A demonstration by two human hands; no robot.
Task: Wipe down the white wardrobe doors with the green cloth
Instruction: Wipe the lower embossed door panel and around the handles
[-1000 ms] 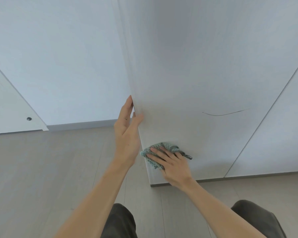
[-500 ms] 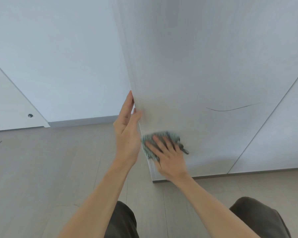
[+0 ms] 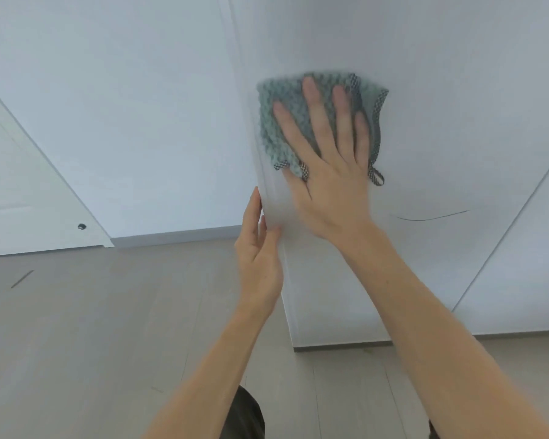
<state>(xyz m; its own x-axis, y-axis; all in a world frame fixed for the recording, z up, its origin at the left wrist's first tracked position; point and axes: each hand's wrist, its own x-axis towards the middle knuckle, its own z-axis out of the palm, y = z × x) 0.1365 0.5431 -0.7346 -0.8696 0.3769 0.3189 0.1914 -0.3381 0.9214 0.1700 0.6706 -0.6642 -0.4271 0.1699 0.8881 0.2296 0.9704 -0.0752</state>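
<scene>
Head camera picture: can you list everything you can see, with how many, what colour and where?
cloth: one, green with a checked trim, flat on the open door, near its left edge
open door: one, white, centre and right, with a thin dark curved mark low on it
next door: one, white, far right
wall: one, white, left of the open door
skirting: one strip, grey, at the foot of the wall
room door: one, white, far left, with a small dark round fitting
floor: pale wood, bottom
trousers: dark, bottom edge
left hand: one, holds the open door's edge
right hand: one, fingers spread, presses the cloth
</scene>
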